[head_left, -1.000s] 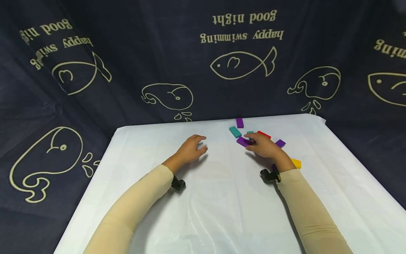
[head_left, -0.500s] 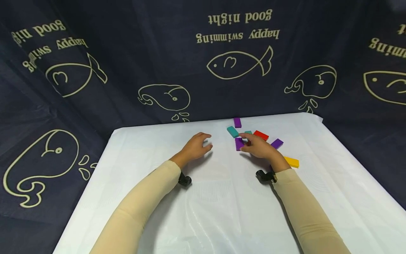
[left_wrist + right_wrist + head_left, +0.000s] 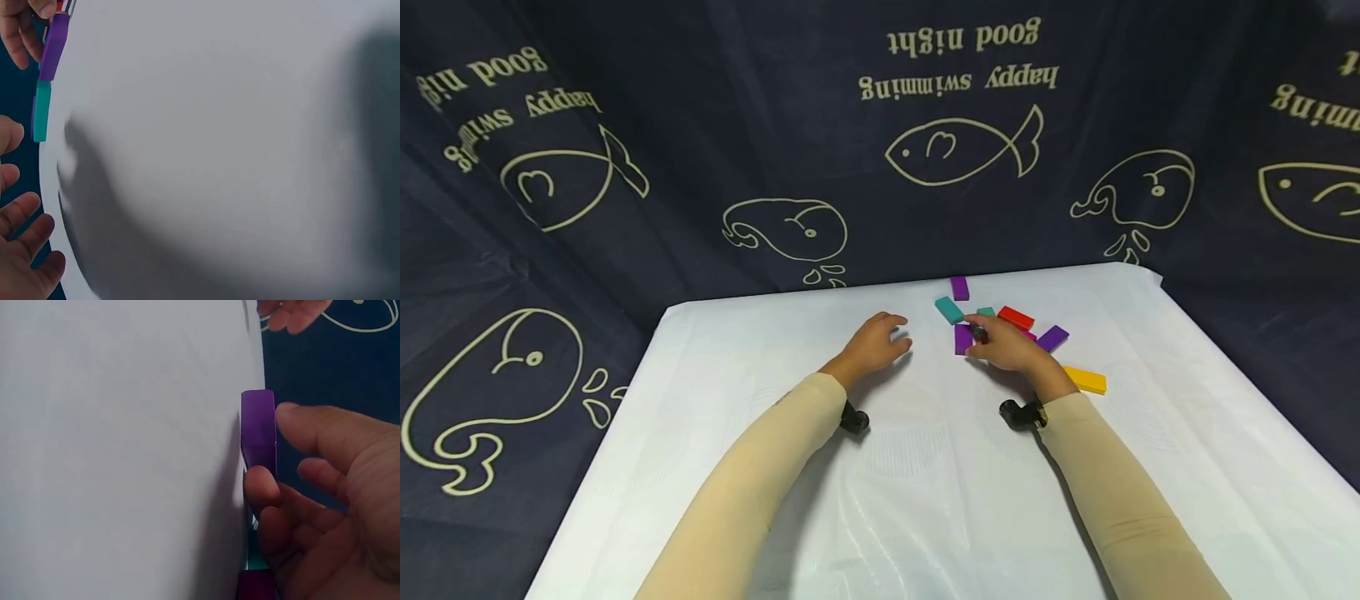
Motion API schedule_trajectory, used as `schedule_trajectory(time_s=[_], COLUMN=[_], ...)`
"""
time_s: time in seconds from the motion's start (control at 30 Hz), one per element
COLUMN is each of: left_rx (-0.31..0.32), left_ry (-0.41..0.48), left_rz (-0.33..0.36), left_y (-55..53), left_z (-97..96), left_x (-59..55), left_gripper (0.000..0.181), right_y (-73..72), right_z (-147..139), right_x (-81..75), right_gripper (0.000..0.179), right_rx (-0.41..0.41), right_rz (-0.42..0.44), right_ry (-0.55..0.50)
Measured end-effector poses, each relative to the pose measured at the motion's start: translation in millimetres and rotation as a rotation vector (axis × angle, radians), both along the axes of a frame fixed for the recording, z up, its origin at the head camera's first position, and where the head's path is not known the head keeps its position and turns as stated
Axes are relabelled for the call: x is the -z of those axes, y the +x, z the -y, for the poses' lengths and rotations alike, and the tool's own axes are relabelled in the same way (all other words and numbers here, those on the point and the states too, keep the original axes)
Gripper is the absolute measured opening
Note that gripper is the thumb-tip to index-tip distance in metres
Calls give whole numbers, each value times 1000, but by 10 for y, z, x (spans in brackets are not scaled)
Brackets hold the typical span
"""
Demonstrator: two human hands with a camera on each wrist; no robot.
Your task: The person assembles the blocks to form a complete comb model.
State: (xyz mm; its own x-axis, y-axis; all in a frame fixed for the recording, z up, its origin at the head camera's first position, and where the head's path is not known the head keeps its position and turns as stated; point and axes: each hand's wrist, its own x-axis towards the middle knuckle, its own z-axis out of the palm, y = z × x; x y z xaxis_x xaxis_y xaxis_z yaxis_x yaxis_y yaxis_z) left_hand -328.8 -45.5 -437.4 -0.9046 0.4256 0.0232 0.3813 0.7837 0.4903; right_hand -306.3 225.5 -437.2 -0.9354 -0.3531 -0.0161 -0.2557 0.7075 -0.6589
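Observation:
In the head view, my right hand (image 3: 1009,343) has its thumb and index finger at the two ends of a purple block (image 3: 964,339), pinching it low at the white table. The right wrist view shows that purple block (image 3: 258,422) with the thumb against its side and a fingertip (image 3: 262,486) over its lower end. A teal block (image 3: 949,310) lies just beyond the index fingertip. My left hand (image 3: 874,342) hovers left of the blocks, fingers apart and relaxed, holding nothing. Its spread fingers (image 3: 37,234) show at the left wrist view's edge.
Around the right hand lie a small teal block (image 3: 986,312), a red block (image 3: 1016,317), another purple block (image 3: 1052,338) and a yellow block (image 3: 1085,380). A further purple block (image 3: 959,288) sits by the far edge of the white-covered table (image 3: 902,517). Dark printed cloth (image 3: 700,125) hangs behind.
The purple block at my right fingertips has turned from slanted to pointing straight away from me. My left hand has moved right, closer to it. The head view has shifted slightly.

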Motion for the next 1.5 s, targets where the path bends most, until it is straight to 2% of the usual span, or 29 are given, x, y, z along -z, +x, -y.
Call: schedule_trajectory(time_s=[0.2,0.33,0.47,0.6,0.73,0.9,1.07,1.3,1.5], left_rx=[-37,-91,-130,-112,-93,-89,-56,-59,-69], left_ry=[7,-54,-76,-63,-74,-84,-95,-89,-73], left_rz=[1,-18,-61,-82,-71,-65,-93,-89,-65], left_y=[-49,-58,-80,-121,-145,-178,-250,-349,-389], left_z=[-122,-164,-223,-299,-352,-417,-512,-644,-721], left_x=[15,47,87,102,108,110,112,82,117], left_gripper=[47,44,42,42,43,45,46,51,55], right_y=[9,13,28,49,102,165,194,184,183], right_z=[36,69,69,52,64,74,58,25,41], right_x=[32,49,36,13,16,23,-2,-25,5], right_gripper=[60,58,57,58,59,58,57,53,55], right_rx=[28,30,40,40,38,26,26,15,51], right_rz=[3,33,53,81,108,97,94,73,132], right_ry=[55,80,68,77,81,75,73,66,29])
